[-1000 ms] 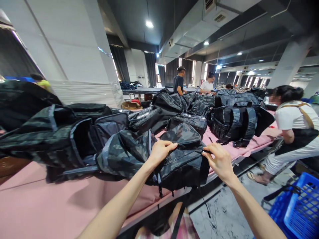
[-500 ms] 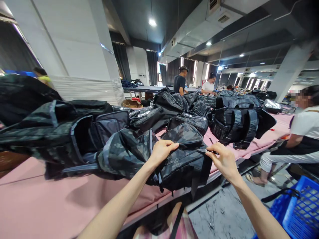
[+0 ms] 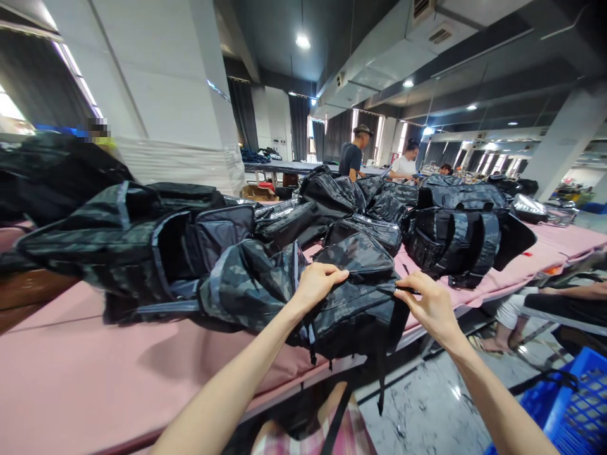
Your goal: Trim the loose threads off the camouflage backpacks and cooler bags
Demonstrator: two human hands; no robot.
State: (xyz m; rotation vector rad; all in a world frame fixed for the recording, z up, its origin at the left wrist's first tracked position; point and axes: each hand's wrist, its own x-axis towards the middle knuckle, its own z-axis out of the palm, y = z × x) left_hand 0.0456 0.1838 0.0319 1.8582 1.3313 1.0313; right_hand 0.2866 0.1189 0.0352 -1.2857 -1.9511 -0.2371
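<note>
A dark camouflage backpack (image 3: 353, 309) lies at the near edge of a pink-covered table (image 3: 71, 373), its straps hanging over the edge. My left hand (image 3: 317, 284) is closed on the fabric at the top of the bag's front pocket. My right hand (image 3: 427, 303) pinches a small dark zipper pull or strap end at the bag's right side. An opened camouflage bag (image 3: 156, 253) lies just to the left of it.
Several more camouflage backpacks (image 3: 455, 240) are piled along the table. A blue plastic crate (image 3: 573, 404) stands on the floor at the right. A seated person (image 3: 559, 303) is at the right edge; two people (image 3: 379, 161) stand at a far table. A white pillar (image 3: 156, 101) rises behind.
The view has swung left, so the seated person slid mostly out of frame. My hands keep their hold on the backpack; the right hand has drawn slightly rightward along the bag's edge.
</note>
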